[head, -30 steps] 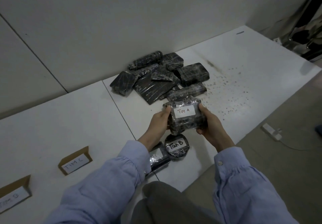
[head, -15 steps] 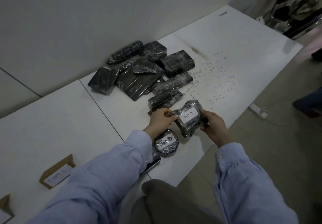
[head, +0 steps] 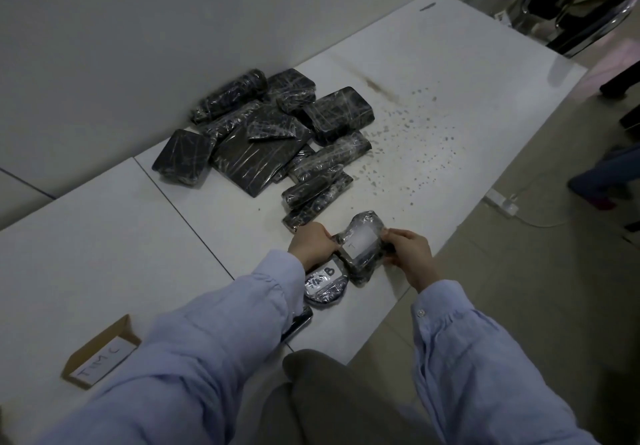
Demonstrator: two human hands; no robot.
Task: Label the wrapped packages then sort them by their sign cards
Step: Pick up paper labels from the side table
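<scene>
A black plastic-wrapped package with a white label (head: 363, 242) sits low over the white table (head: 104, 236), tilted. My left hand (head: 313, 245) grips its left edge and my right hand (head: 407, 250) pinches its right edge. Just in front lies a round wrapped package labelled "B" (head: 327, 283). Another wrapped package (head: 298, 323) is mostly hidden under my left sleeve. A pile of several unlabelled black packages (head: 273, 139) lies near the wall. A cardboard sign card reading "TIM C" (head: 100, 354) stands at the lower left.
The table's right part is speckled with dark spots (head: 408, 139). A white power strip with a cable (head: 502, 200) lies on the floor to the right. A chair's metal frame (head: 581, 4) stands at the top right. Someone's legs (head: 602, 181) are at the right edge.
Both hands have brought the "TIM A" package down and toward me, to just behind the "B" package. The camera has swung right, so the "TIM B" sign card has left the view.
</scene>
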